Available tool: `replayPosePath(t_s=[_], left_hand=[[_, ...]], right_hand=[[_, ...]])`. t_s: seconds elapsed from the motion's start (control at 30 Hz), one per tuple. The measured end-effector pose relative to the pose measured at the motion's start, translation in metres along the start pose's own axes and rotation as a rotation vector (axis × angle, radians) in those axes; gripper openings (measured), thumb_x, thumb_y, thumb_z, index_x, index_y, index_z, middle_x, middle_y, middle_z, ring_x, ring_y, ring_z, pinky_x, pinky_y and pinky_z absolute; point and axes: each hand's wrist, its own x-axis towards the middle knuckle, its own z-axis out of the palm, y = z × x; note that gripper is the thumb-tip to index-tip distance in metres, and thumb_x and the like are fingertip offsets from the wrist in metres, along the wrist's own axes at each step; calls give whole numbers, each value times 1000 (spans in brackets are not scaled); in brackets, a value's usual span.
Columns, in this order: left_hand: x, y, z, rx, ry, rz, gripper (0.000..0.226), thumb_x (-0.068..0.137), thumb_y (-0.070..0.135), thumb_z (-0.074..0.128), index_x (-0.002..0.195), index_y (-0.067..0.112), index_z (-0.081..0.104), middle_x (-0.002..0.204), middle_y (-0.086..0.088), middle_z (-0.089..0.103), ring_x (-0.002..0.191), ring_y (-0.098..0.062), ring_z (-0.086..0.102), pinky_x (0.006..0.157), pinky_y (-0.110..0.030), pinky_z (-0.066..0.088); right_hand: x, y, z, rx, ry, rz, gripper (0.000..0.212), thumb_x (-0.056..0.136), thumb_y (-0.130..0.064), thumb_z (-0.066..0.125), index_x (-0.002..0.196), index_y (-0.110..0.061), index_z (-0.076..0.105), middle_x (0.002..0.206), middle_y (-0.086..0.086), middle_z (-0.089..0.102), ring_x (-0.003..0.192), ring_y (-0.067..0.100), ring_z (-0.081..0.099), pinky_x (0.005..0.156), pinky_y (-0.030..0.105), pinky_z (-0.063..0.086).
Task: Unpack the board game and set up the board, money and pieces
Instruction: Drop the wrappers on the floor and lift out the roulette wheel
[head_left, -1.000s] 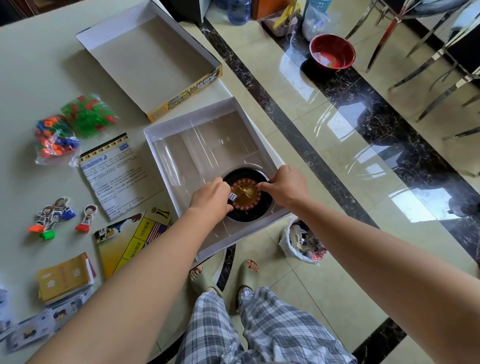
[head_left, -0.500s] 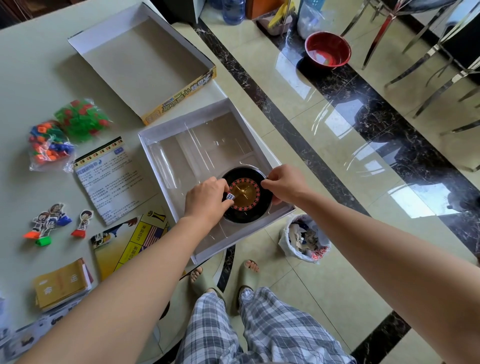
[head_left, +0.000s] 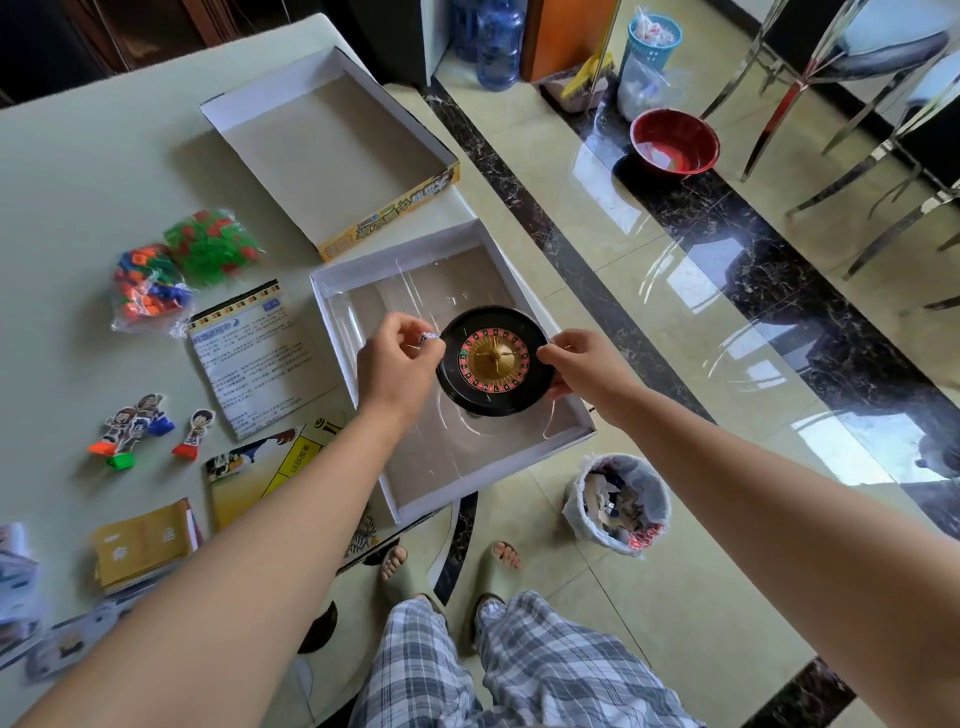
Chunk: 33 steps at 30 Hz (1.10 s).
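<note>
The roulette wheel (head_left: 492, 361) hangs tilted just above the box tray (head_left: 332, 296), near its middle. The right hand (head_left: 582, 364) grasps the rim at 3 o'clock. The left hand (head_left: 397, 364) meets the rim at 9 o'clock with curled fingers and pinches a white die (head_left: 425, 339). The wheel looks like a stiff, smooth plastic disc, fairly light and likely slippery, with a centre that may spin, so the black outer rim seems the safest hold
</note>
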Motion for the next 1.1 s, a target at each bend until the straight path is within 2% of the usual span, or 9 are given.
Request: replayPosePath(t_s=[0.13, 0.27, 0.33, 0.4, 0.6, 0.7, 0.8, 0.93, 1.1], left_hand=[[-3, -3, -18, -439, 165, -374, 26, 88, -6, 34, 84, 13, 51, 71, -8, 59, 54, -12, 48, 44, -18, 40], [-17, -22, -46, -621, 105, -666, 27, 82, -6, 28, 83, 8, 51, 68, -8, 47, 51, -14, 38, 40, -20, 30], [-27, -30, -62, -617, 0, -649, 16, 90, 21, 40, 81, 12, 50, 63, -2, 44, 52, -12, 36, 42, -20, 27], [-33, -37, -78, -562, -105, -616, 31, 91, 44, 51, 80, 16, 50, 59, 2, 41, 52, -10, 33, 43, -21, 25], [-40, -55, -103, -435, -58, -503, 22, 98, 26, 52, 85, 9, 54, 63, 0, 36, 51, -10, 32, 37, -17, 26], [-43, -63, -114, -434, -55, -492, 20, 99, 25, 50, 91, 8, 54, 62, 0, 38, 51, -10, 32, 37, -16, 27], [-43, -73, -124, -425, -84, -488, 21, 99, 27, 51, 84, 12, 53, 63, 1, 38, 52, -9, 33, 39, -17, 28], [-42, -82, -131, -438, -91, -496, 23, 99, 24, 50, 80, 12, 52, 60, 1, 33, 50, -9, 31, 38, -16, 26], [-39, -94, -134, -422, -112, -507, 23, 100, 25, 48, 81, 11, 50, 61, 1, 33, 51, -9, 31, 40, -17, 26]], right_hand=[[-3, -10, 11, 44, -12, -14, 19, 89, -10, 59, 100, 6, 62, 84, 20, 65, 59, 21, 65, 51, 27, 57], [-12, -24, 36, 38, -93, -61, 16, 90, -9, 59, 98, 4, 62, 81, 19, 66, 62, 23, 65, 58, 31, 60], [-15, -31, 53, 14, -135, -79, 15, 90, -10, 59, 97, 3, 61, 77, 18, 65, 58, 22, 65, 56, 29, 59], [-19, -38, 71, -3, -178, -97, 17, 90, -11, 60, 98, 3, 62, 76, 17, 66, 56, 22, 65, 55, 29, 59], [-24, -41, 103, 85, -209, -46, 33, 101, -30, 45, 92, -3, 63, 79, 19, 69, 58, 24, 67, 51, 29, 54], [-11, -16, 103, -360, 53, -83, 17, 91, -18, 53, 101, -13, 66, 103, 13, 69, 88, 28, 68, 79, 32, 53], [-11, 9, 100, -716, 81, -70, 35, 87, -17, 60, 122, -19, 61, 120, 11, 60, 111, 29, 57, 92, 31, 43], [-10, 23, 110, -875, 91, -162, 30, 81, -13, 61, 107, -25, 71, 106, 13, 56, 96, 37, 59, 81, 34, 48], [-7, 24, 121, -908, 180, -212, 18, 76, -10, 60, 89, -6, 71, 96, 17, 61, 86, 40, 60, 65, 33, 45]])
